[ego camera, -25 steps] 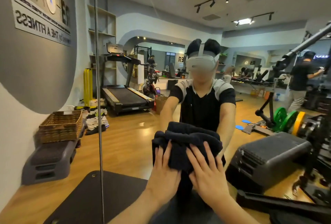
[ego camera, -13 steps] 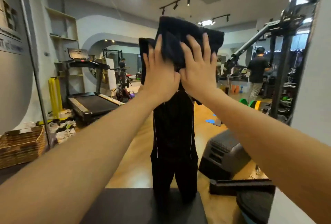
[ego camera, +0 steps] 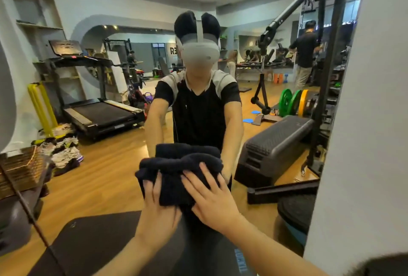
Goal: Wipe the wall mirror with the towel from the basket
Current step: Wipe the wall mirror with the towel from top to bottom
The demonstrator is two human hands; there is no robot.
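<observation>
A bunched dark navy towel lies flat against the wall mirror, low and near the middle of the view. My left hand presses on its lower left part with straight fingers. My right hand presses on its lower right part, fingers spread. The towel's reflection shows just above it. The wicker basket appears at the left edge, low down.
The mirror reflects a gym: a person wearing a headset, a treadmill, a black step platform, weight plates and another person at the back right. A grey wall borders the mirror on the right. A dark mat lies below.
Both hands have slid the towel down the mirror from head height to low on the glass. One second ago the towel was also low.
</observation>
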